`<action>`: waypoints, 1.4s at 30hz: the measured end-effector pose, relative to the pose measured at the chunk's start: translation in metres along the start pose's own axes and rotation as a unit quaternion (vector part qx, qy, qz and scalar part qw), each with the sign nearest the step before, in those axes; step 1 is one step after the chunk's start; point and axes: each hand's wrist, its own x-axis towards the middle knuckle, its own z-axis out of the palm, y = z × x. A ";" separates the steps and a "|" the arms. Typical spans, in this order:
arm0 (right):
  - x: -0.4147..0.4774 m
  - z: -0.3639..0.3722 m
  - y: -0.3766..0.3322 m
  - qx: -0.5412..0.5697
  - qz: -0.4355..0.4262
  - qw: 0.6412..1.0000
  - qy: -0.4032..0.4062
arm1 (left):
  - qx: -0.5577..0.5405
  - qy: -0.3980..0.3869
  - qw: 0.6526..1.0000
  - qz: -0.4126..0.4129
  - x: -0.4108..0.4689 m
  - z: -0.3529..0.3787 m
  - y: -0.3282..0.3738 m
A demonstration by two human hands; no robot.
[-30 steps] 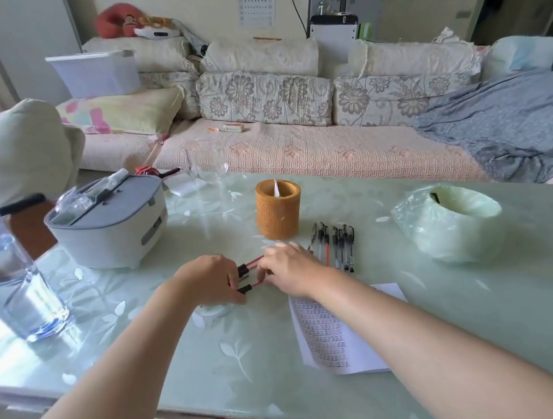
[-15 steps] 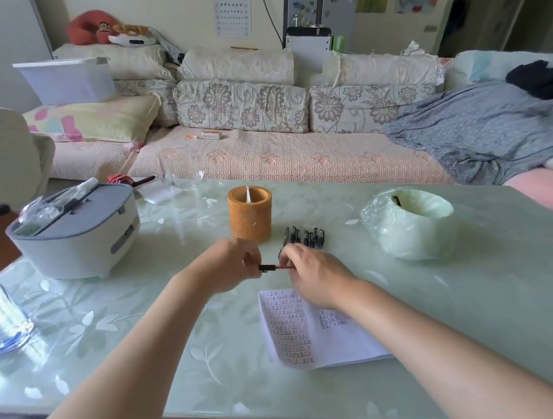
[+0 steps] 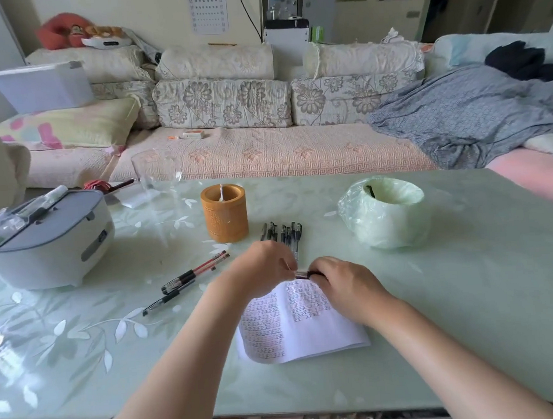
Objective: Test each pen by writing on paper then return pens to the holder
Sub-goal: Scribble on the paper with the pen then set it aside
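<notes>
The left hand's fingertips (image 3: 287,263) are pinched together on one end of a dark pen (image 3: 307,275), and the right hand's fingers (image 3: 319,275) are curled round its other end. The pen is therefore held level between the left hand (image 3: 266,269) and the right hand (image 3: 342,283), just above the top edge of the paper (image 3: 310,331). Whether a cap is being pulled off or pushed on cannot be told. The paper lies flat on the glass table (image 3: 471,294) and already carries several blocks of small writing, some reddish and some dark, so testing is judged well under way. Beyond the hands a row of dark pens (image 3: 283,233) lies side by side (tested or not, nothing shows). To the left lie two red pens (image 3: 207,266) and, nearer the table edge, a black pen (image 3: 167,301), all loose on the table. The holder (image 3: 224,214) stands upright behind them with only a thin white item visible inside it, so the return of pens is judged not yet begun. Against half a second ago, the hands then held a red-barrelled pen just left of the paper. Now the pen between them is dark, and they sit further right, over the sheet's top edge.
</notes>
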 end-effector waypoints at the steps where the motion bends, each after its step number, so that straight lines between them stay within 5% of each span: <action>1: -0.001 0.000 0.002 0.011 0.002 1.000 -0.007 | 0.003 0.009 1.000 -0.001 0.001 0.002 0.004; 13: 0.005 -0.006 0.016 0.072 -0.042 0.996 -0.038 | -0.050 0.020 0.998 -0.018 0.006 0.015 0.012; 20: 0.003 -0.011 0.023 -0.023 -0.014 1.000 -0.002 | -0.051 -0.003 0.998 -0.027 0.019 0.019 0.015; 28: 0.000 -0.008 0.028 0.086 0.043 0.992 -0.086 | 0.023 -0.048 0.997 -0.047 0.020 0.019 0.015; 32: -0.002 -0.008 0.031 0.188 0.065 0.978 -0.065 | 0.101 -0.092 0.987 -0.088 0.017 0.021 0.008; 35: -0.001 -0.007 0.033 0.290 0.097 0.951 -0.034 | 0.117 -0.131 0.978 -0.110 0.016 0.027 0.007; 39: -0.006 -0.007 0.029 0.514 0.152 0.842 -0.066 | 0.161 -0.165 0.965 -0.125 0.020 0.032 0.010; 42: -0.010 -0.005 0.032 0.544 0.138 0.823 -0.089 | 0.165 -0.166 0.965 -0.122 0.022 0.032 0.016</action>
